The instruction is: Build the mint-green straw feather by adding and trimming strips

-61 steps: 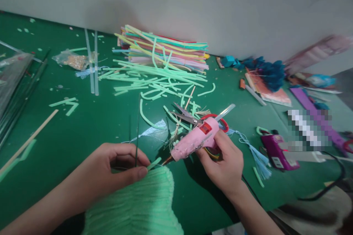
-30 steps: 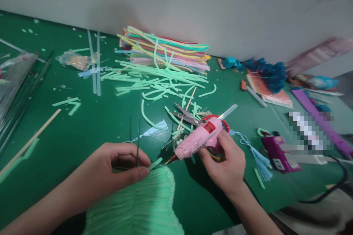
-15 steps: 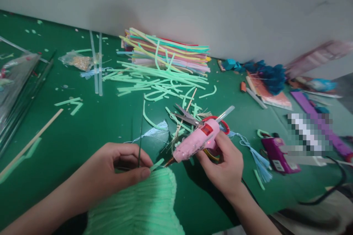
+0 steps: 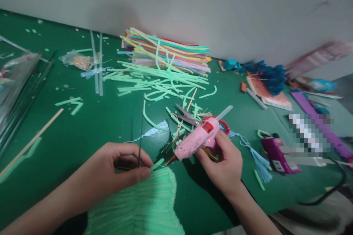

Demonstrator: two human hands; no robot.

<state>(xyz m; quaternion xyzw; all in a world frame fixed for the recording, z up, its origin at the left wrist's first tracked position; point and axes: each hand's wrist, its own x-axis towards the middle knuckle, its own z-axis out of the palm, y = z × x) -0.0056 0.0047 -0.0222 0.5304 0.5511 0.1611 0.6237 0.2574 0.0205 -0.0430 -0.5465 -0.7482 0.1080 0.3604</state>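
My right hand is closed around a pink hot glue gun with a clear glue stick in its back. Its brown nozzle points down left, close to the top edge of a ribbed mint-green piece built from rows of pipe cleaners. Thumb and fingers of my left hand pinch this piece at its top edge, where a short green pipe-cleaner end sticks out. A thin dark wire rises beside my left fingers. Open scissors with red handles lie behind the glue gun, partly covered by it.
Loose green pipe cleaners lie before a multicoloured bundle near the wall. Two clear glue sticks, a wooden stick and blue tassels are scattered about. A purple box stands right, near a dark cord.
The glue gun has shifted a few pixels to the right, its nozzle a little farther from my left fingers. My left hand and the green piece have stayed put.
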